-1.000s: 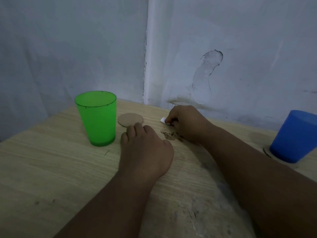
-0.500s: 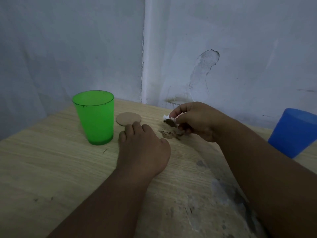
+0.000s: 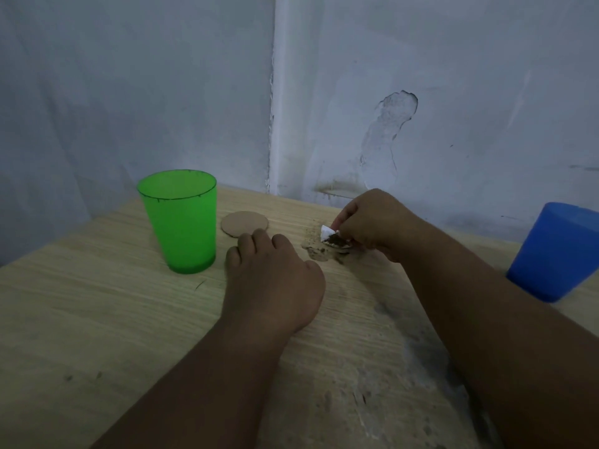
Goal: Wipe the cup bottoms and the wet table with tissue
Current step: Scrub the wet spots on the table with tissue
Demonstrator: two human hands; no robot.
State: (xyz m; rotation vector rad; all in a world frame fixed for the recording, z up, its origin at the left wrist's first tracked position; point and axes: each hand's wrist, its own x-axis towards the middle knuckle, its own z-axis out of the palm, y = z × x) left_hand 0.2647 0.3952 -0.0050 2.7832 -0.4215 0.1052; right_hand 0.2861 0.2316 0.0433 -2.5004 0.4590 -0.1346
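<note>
Where our right hand works: our right hand (image 3: 372, 225) pinches a small white tissue (image 3: 325, 233) between thumb and curled fingers. The tissue's soiled lower edge is low over a brown wet smear (image 3: 316, 252) on the table (image 3: 97, 303); we cannot tell whether it touches.
Left hand: our left hand (image 3: 275, 280) lies palm down on the table, fingers relaxed and holding nothing, just on our side of the smear.
Disc: a round cardboard disc (image 3: 244, 223) lies flat just beyond the left fingertips, between the green cup and the smear.
Green cup: the green cup (image 3: 181, 222) stands upright, mouth up, just left of our left hand.
Blue cup: the blue cup (image 3: 557, 254) stands at the far right, well apart from both hands and cut off by the frame edge.
Table surface: we see pale wood grain with dark specks and a worn greyish patch (image 3: 405, 367) beside our right forearm.
Room: the table sits in a corner of pale walls (image 3: 486, 59); a patch of peeled paint (image 3: 389, 131) shows above our right hand, and the light is dim.
</note>
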